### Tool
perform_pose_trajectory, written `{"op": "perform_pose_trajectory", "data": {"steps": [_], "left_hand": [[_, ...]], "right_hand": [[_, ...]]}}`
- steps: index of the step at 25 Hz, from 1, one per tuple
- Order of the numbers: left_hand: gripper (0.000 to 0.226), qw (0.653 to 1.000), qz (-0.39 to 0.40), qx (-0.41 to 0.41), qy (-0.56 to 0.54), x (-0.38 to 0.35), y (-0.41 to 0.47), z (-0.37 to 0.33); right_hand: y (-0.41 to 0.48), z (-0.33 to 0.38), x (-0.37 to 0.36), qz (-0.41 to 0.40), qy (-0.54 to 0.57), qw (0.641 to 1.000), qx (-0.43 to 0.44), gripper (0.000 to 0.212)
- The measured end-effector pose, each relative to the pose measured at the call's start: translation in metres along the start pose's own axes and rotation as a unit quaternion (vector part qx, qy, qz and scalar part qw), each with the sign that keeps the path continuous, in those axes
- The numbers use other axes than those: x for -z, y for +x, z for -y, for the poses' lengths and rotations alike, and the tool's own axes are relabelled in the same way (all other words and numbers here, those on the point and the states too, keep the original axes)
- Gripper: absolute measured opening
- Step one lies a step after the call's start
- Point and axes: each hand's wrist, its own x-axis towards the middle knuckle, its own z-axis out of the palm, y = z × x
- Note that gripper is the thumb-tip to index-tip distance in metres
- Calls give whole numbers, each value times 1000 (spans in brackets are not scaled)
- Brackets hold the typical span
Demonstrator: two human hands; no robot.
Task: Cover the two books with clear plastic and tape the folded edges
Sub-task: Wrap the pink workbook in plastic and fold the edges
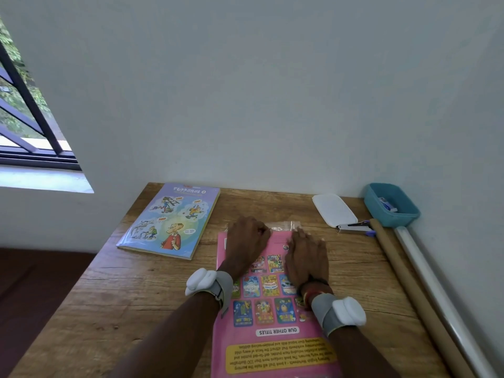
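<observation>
Blue comic book (170, 221) flat at worktop (114, 290) far left, apart from hands. Left hand (246, 238) curled, right hand (306, 255) flat, both pressing pink book's (272, 336) far edge; clear plastic (283, 226) pinched under fingertips.

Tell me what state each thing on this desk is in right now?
Pink book: lying flat, back cover up, both hands on its far end.
Clear plastic: sticking out past the pink book's far edge.
Left hand: pressing down, fingers curled.
Right hand: pressing flat.
Blue book: closed, untouched.
Stapler: lying idle.
Teal tray: holding a small item.
</observation>
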Motion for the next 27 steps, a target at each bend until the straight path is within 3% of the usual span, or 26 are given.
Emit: {"op": "perform_pose_trajectory", "data": {"steps": [3,10,12,15,17,19,21,24,27], "left_hand": [[29,1000,7,9,27,0,-2,-4],[33,992,27,61,103,21,-26,-14],[30,989,30,90,116,33,-46,-16],[20,988,20,126,91,54,-84,-4],[9,994,-20,62,92,61,-100,4],[29,992,-58,-35,110,56,-101,12],[47,985,-79,-122,95,48,-87,16],[44,975,-41,-209,63,38,-70,20],[45,968,59,-233,68,20,-70,27]], "right_hand": [[2,12,10,39,-56,997,-37,50],[-2,36,6,70,-12,994,-88,56],[-4,39,0,44,23,998,-32,55],[-15,44,-6,43,117,983,139,59],[-20,56,-7,73,190,954,220,57],[-22,72,-9,72,263,934,230,54],[-24,80,-9,12,317,930,185,53],[-47,75,-16,-87,292,948,93,52],[-70,68,-23,-59,219,970,92,63]]}}
